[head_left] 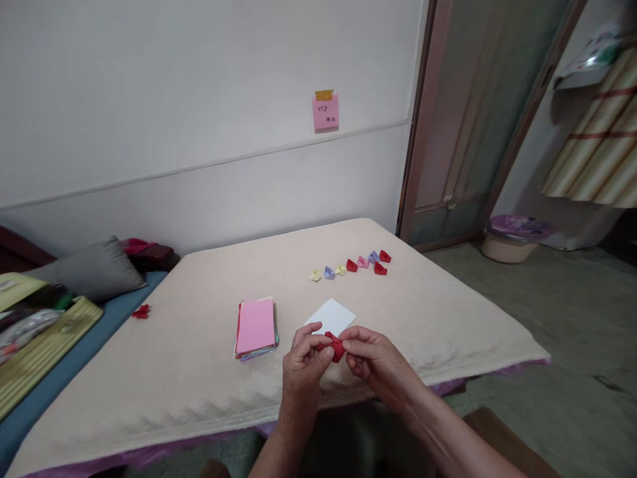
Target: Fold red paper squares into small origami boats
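Between my hands, just above the near part of the covered table, is a small folded piece of red paper [337,348]. My left hand [307,355] pinches its left side with thumb and fingers. From the right, the thumb and forefinger of my right hand [371,355] grip its other edge. A white sheet of paper [332,315] lies flat just behind my hands, partly covered by the left fingers. Left of it sits a stack of coloured paper [255,326] with a pink sheet on top. Farther back, several small folded paper pieces [352,265] in red, pink, yellow and purple stand in a row.
A cream cloth [199,372] covers the table. Small red scraps [141,311] lie at its left edge. Beyond are a grey cushion [94,269] and a yellow container [50,352]. A pink note [326,114] hangs on the wall. A lined bin [515,239] stands at right.
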Demonstrator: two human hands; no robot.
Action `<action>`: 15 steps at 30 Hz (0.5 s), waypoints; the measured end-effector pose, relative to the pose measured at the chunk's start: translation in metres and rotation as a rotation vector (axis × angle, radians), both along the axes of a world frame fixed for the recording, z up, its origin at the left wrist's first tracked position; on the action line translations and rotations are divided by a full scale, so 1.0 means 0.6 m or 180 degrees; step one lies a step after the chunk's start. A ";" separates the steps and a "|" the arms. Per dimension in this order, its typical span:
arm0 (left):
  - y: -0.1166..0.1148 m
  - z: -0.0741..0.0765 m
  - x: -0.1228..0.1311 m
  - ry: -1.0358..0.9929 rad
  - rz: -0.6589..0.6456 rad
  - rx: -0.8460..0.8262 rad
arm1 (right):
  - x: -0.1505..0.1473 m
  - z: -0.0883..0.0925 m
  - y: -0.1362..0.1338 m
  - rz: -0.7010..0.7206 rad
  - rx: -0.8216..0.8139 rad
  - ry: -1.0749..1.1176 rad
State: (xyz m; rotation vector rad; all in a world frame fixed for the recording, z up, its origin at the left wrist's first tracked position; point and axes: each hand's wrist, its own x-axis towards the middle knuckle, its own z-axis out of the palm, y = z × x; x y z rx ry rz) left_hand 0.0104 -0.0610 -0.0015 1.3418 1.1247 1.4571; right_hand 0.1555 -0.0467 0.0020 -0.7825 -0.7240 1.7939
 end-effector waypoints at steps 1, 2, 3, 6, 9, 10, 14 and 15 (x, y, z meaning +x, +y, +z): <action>0.000 0.000 0.000 -0.0015 -0.0004 -0.0005 | 0.000 0.001 0.000 -0.0016 -0.0014 -0.0024; 0.001 0.000 0.000 -0.0029 0.0004 -0.0014 | -0.001 0.003 0.000 -0.0017 -0.0008 -0.0053; 0.001 0.000 0.000 -0.0043 0.0017 -0.0027 | -0.001 0.004 0.000 -0.0019 0.0031 -0.0110; 0.002 -0.001 0.000 -0.0108 0.0080 -0.0051 | -0.003 0.009 -0.001 -0.0092 0.0359 -0.0595; 0.001 0.000 0.001 -0.0140 0.0158 -0.0104 | -0.008 0.011 -0.005 -0.0404 0.1021 -0.1401; 0.000 0.001 0.001 -0.0139 0.0182 -0.0121 | -0.010 0.011 -0.007 -0.0544 0.1318 -0.1649; -0.003 0.008 0.004 0.0036 0.0263 -0.0092 | -0.015 0.010 -0.016 -0.0869 0.2392 -0.2432; -0.003 0.010 0.005 0.0118 0.0276 -0.0080 | -0.015 0.009 -0.017 -0.0879 0.2554 -0.2584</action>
